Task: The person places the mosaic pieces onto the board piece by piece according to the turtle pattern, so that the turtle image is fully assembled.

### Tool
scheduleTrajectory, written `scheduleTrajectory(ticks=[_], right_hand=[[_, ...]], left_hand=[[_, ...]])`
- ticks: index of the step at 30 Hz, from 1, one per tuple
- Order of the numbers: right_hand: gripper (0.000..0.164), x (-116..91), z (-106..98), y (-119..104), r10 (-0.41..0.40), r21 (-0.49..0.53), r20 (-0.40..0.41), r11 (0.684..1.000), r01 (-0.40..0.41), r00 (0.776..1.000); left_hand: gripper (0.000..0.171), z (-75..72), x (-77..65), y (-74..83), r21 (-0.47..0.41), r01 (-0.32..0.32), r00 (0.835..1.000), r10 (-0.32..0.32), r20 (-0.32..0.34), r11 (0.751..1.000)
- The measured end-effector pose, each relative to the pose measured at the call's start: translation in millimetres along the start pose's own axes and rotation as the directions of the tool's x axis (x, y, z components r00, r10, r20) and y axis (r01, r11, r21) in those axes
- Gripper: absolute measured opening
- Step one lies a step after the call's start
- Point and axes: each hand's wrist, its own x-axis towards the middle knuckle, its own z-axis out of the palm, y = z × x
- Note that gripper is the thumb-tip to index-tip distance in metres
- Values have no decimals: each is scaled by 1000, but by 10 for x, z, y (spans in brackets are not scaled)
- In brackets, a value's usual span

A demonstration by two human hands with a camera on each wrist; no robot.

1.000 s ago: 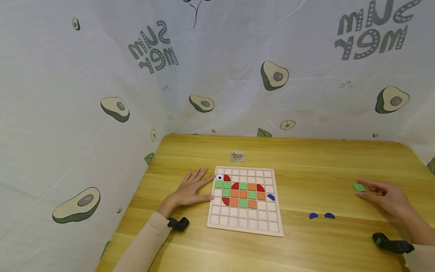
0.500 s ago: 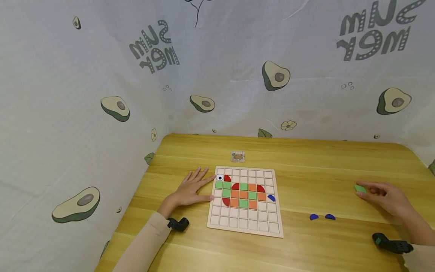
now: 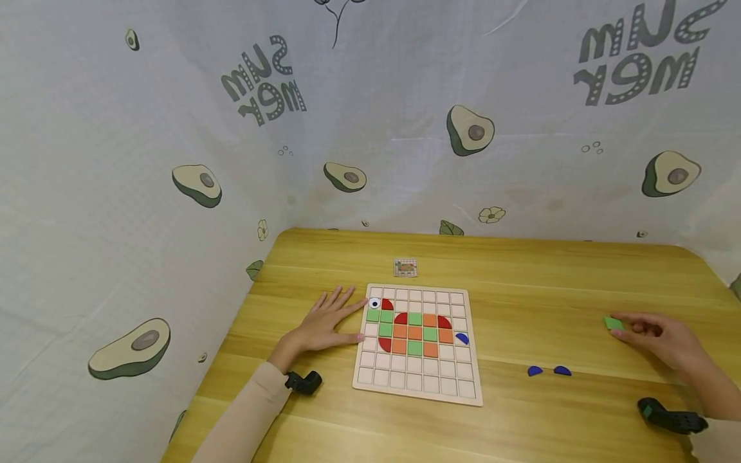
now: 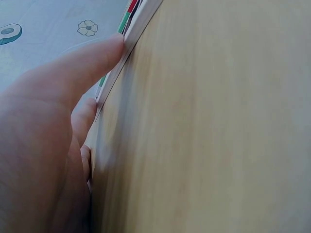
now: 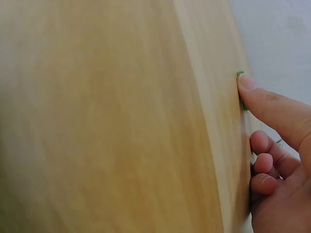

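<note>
A wooden grid board (image 3: 417, 384) lies on the table, bearing green, orange and red pieces, a round eye piece (image 3: 374, 303) and a blue half-round piece (image 3: 461, 338). My left hand (image 3: 323, 323) lies spread beside it, thumb and index fingertip touching the board's left edge; the left wrist view shows this thumb (image 4: 104, 53) against the rim. Far to the right, my right hand (image 3: 666, 337) pinches a green square tile (image 3: 613, 323) close to the tabletop. In the right wrist view the thumb (image 5: 265, 97) covers most of that green tile (image 5: 240, 74); the index finger is hidden there.
Two blue half-round pieces (image 3: 535, 371) lie between the board and my right hand. A small picture card (image 3: 405, 267) sits behind the board. White cloth (image 3: 393, 212) with avocado prints hangs along the table's back and left side.
The green tile has shifted slightly within the right thumb and fingers, the hand staying almost in place. My left hand keeps its position at the board.
</note>
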Motion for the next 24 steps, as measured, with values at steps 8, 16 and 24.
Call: scheduleTrajectory(ticks=[8, 16, 24], right_hand=[[27, -7, 4, -53, -4, -1, -6, 1000, 4, 1000], [37, -15, 33, -68, -4, -28, -11, 1000, 4, 1000], [40, 5, 64, -67, -3, -56, -47, 998, 0, 999]], left_hand=[[83, -16, -12, 12, -4, -3, 1000, 3, -3, 1000], [83, -13, -7, 12, -3, -1, 1000, 1, -5, 1000], [83, -12, -16, 21, -10, -1, 1000, 1, -10, 1000]])
